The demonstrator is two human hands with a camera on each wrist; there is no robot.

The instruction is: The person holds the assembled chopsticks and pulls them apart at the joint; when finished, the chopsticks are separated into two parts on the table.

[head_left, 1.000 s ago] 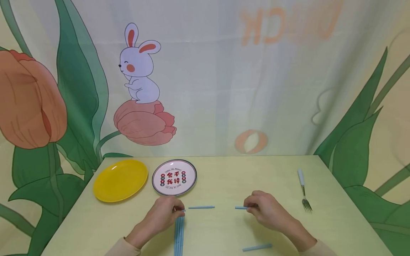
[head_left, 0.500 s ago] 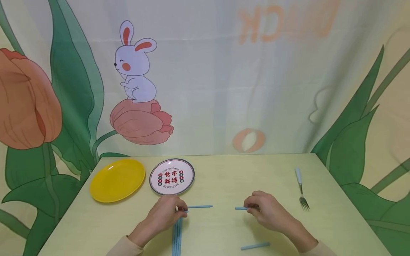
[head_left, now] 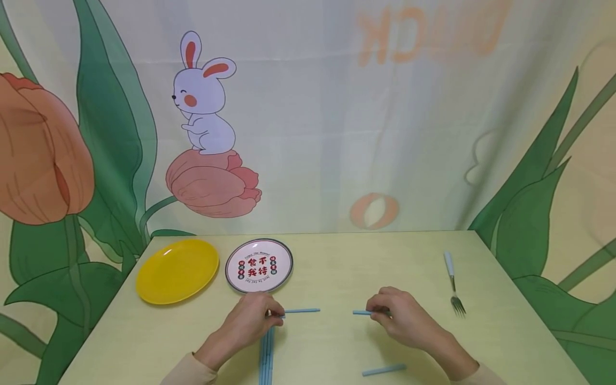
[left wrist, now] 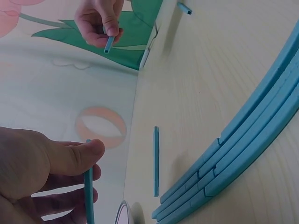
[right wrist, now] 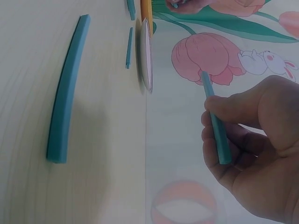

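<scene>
My left hand [head_left: 252, 319] pinches a thin blue stick [left wrist: 88, 191] between thumb and fingers, raised off the table. In the head view this hand hides most of that stick. My right hand [head_left: 401, 316] holds another short blue stick [right wrist: 217, 123], its tip pointing left. On the table between the hands lies a blue stick [head_left: 303, 310], just right of my left fingertips in the head view. Several long blue sticks with visible joints [left wrist: 219, 163] lie side by side below my left hand. One more short blue stick [head_left: 384, 370] rests on the table below my right hand.
A yellow plate [head_left: 177, 271] stands at the back left. Beside it is a white plate [head_left: 259, 266] with red characters and a dark rim, close beyond my left hand. A fork [head_left: 454, 283] with a pale handle lies at the right. Behind the table hangs a printed curtain [head_left: 308, 133].
My left hand has shifted slightly to the right, coming nearer the stick lying between the hands. The right hand stays about where it was. The head view has shifted a little.
</scene>
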